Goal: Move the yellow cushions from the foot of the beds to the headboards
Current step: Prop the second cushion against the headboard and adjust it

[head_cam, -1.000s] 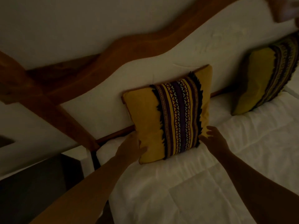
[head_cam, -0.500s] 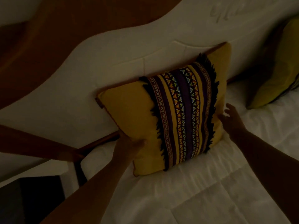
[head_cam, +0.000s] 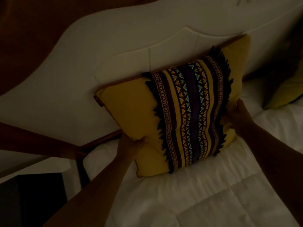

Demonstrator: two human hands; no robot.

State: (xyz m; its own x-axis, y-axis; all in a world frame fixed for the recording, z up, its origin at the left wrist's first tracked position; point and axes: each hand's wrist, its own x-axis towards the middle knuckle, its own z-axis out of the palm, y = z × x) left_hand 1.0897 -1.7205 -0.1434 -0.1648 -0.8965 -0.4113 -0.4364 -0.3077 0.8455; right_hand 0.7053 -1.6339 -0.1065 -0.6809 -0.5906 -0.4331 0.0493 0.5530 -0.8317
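Bed cover [head_cam: 205, 199]: white and quilted, wrinkled just below the cushion.
Left hand [head_cam: 136, 144]: grips the lower left edge of the yellow cushion [head_cam: 131, 115]. The thumb is pressed on the front and the fingers are out of sight behind.
Right hand [head_cam: 242, 115]: clasps the cushion's right edge, level with its middle. The fingers are curled round the side, and the dim light hides the detail.
Cushion position: upright and tilted between the two hands. Its bottom edge is on the bed cover and its back is against the headboard [head_cam: 98, 66].
Cushion face: a woven band of coloured triangles with a dark fringe on both sides.
Corner tab [head_cam: 98, 101]: small and dark, on the cushion's left corner, with no legible writing.
Second cushion [head_cam: 283, 94]: at the right edge, also at the headboard, apart from both hands.
Headboard: padded white panel in a curved wooden frame [head_cam: 24, 46].
Headboard mark [head_cam: 243, 0]: faint and embossed, too dim to read.
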